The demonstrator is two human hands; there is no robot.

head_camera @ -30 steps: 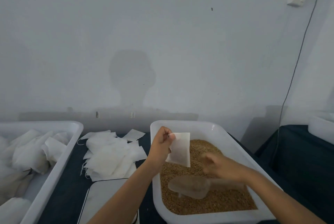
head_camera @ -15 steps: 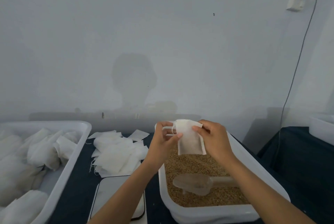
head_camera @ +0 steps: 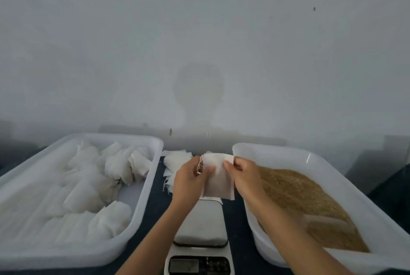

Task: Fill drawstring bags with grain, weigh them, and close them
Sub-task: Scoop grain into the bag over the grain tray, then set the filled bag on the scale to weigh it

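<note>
I've both hands pinching the flat white drawstring bag (head_camera: 218,177) upright, mouth up: left hand (head_camera: 188,180), right hand (head_camera: 243,175); brown grain tray (head_camera: 310,159) lies rightward, nearest right hand.

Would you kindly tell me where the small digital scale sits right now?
The grey-topped digital scale sits low centre in the head view, between the two white tubs, directly below the held bag.

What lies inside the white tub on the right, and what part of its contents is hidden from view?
The right tub holds brown grain with a clear scoop lying on it. The right hand and forearm cover the tub's near-left part, so what lies there cannot be seen.
</note>
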